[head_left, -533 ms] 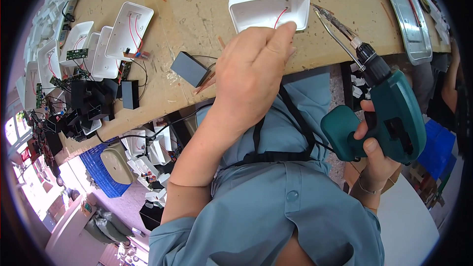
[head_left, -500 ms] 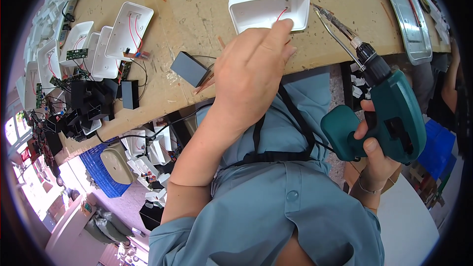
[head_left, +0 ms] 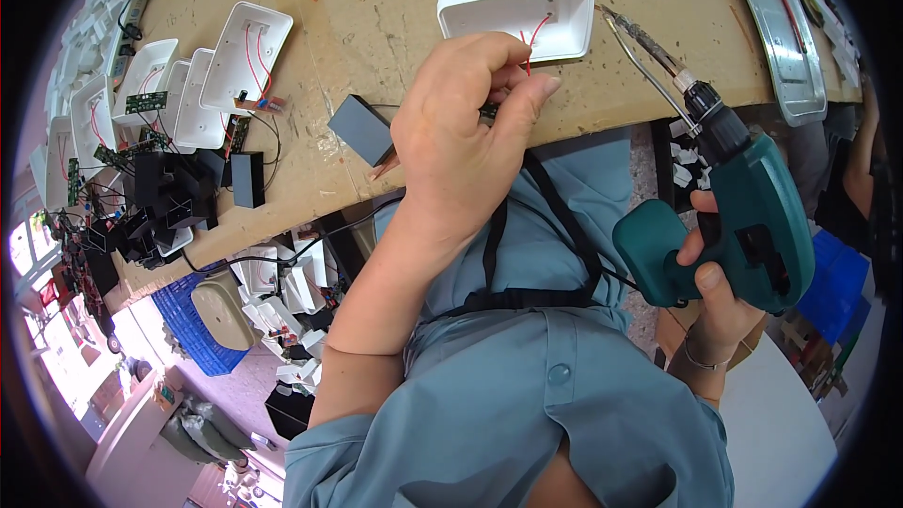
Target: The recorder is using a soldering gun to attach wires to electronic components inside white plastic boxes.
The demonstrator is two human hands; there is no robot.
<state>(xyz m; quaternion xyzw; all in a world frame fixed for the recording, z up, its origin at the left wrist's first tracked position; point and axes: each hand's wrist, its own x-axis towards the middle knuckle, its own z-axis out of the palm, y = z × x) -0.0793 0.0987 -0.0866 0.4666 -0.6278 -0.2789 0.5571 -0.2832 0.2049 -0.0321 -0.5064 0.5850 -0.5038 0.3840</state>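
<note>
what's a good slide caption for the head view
Left hand at red wires by an open white case; right hand holds a green soldering gun.

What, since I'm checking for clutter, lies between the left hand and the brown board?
The head view shows a dark block and a thin cable between the left hand and the brown board.

The pistol-shaped soldering gun (head_left: pixel 771 212) at right is dark green with a black collar and trigger. At upper centre, red wires (head_left: pixel 537 30) show against a plain white plastic housing (head_left: pixel 470 23). White housings (head_left: pixel 221 66) at upper left carry red wires too, near a green circuit board (head_left: pixel 146 103). The box (head_left: pixel 361 130) left of centre is dark grey. The tabletop (head_left: pixel 376 19) is tan, flecked brown; the shirt (head_left: pixel 480 395), grey-blue; the lower-left basket (head_left: pixel 183 325), bright blue.
</note>
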